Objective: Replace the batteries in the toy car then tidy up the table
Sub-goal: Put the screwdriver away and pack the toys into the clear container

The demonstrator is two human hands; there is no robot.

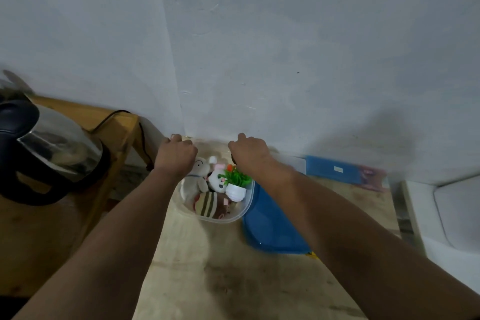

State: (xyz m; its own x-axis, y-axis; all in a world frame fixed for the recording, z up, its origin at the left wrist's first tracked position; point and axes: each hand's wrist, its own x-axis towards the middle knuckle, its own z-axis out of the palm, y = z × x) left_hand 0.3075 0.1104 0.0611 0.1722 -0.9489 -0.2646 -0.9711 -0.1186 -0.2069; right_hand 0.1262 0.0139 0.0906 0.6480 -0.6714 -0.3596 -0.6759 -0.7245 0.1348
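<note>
A clear plastic box [220,219] stands on the wooden table [207,267] against the wall. Inside lie plush toys [210,204] and a small green plant in a white pot [235,184]. My left hand [176,154] grips the box's far left rim with the fingers curled over it. At the far right rim, my right hand [249,152] is closed in the same way. Both forearms reach over the table toward the wall. The toy car is not in sight.
A blue lid [270,231] lies flat right of the box. A blue flat box [342,170] rests by the wall at the right. On a wooden stand at the left stands a steel kettle [49,148] with its cord. A white seat [457,210] borders the table's right edge.
</note>
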